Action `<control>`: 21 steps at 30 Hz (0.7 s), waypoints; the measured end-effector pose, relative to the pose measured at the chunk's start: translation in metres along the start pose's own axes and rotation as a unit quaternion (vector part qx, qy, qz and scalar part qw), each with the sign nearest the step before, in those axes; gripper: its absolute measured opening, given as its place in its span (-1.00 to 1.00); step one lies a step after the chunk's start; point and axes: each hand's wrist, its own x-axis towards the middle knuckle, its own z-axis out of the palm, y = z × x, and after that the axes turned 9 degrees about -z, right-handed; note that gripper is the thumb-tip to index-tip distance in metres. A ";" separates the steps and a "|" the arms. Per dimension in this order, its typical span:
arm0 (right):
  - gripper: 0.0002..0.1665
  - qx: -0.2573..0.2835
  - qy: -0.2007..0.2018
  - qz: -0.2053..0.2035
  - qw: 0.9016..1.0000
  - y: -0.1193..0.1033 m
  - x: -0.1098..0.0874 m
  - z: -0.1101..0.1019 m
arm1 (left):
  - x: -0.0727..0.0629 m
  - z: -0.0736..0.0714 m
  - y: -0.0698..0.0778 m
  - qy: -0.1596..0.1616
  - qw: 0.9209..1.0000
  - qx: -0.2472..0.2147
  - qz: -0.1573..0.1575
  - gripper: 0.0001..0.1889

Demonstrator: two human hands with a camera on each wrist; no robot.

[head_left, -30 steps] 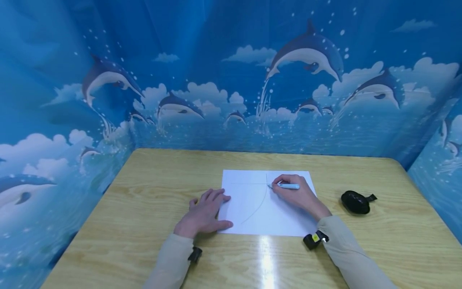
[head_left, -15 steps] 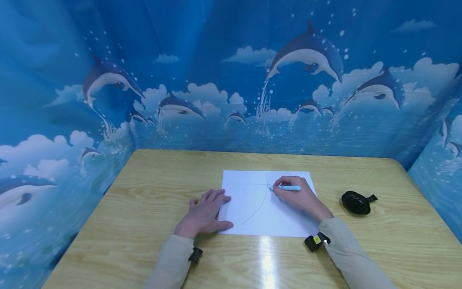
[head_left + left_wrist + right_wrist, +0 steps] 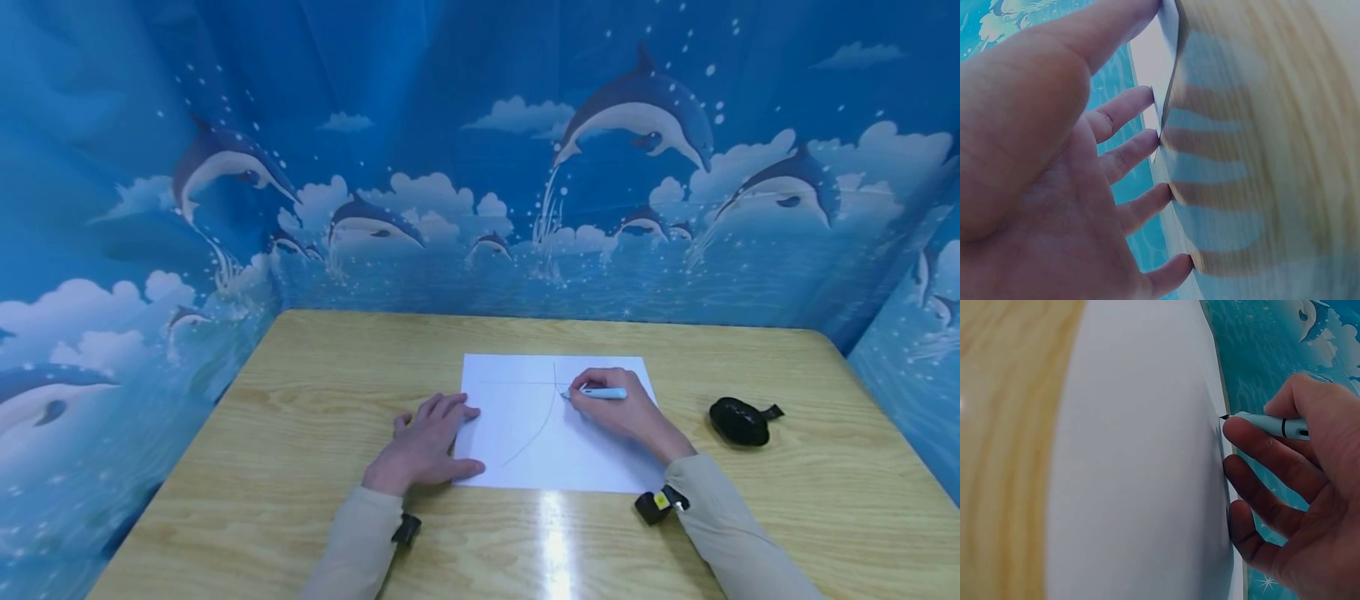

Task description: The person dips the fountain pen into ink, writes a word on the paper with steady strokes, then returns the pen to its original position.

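A white sheet of paper (image 3: 592, 462) lies on the table, bearing thin drawn lines: a cross of two straight lines near its top and a long curve (image 3: 534, 437) sweeping down to the left. My right hand (image 3: 618, 410) pinches a light blue fountain pen (image 3: 609, 393). In the right wrist view the pen's dark nib (image 3: 1225, 417) is at the paper, and the lower fingers rest along the sheet. My left hand (image 3: 423, 446) lies with fingers spread at the sheet's left edge; the left wrist view shows its fingertips (image 3: 1141, 97) touching the paper and the tabletop.
A glossy black rounded object (image 3: 738, 421) with a short tab lies on the wooden table (image 3: 315, 375) to the right of the paper. A blue curtain (image 3: 450, 267) printed with dolphins hangs behind the table and at both sides.
My right hand and the fountain pen have shifted slightly right and toward me, the nib moving just below the crossing of the lines. The left hand has stayed put.
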 end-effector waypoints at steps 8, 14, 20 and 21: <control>-0.81 -0.008 -0.010 0.010 1.000 0.000 -0.002 -0.002 | -0.001 0.000 0.001 0.001 1.000 -0.001 0.001 -0.24; -0.84 -0.008 -0.009 -0.001 1.000 0.000 -0.005 -0.003 | -0.002 -0.001 0.001 -0.001 1.000 -0.001 0.001 -0.24; -0.84 -0.008 -0.011 -0.001 1.000 0.000 -0.007 -0.003 | -0.001 -0.001 0.001 -0.003 1.000 0.001 0.001 -0.24; -0.84 -0.008 -0.012 0.000 1.000 0.000 -0.007 -0.004 | -0.001 -0.001 0.001 -0.003 1.000 0.000 0.002 -0.24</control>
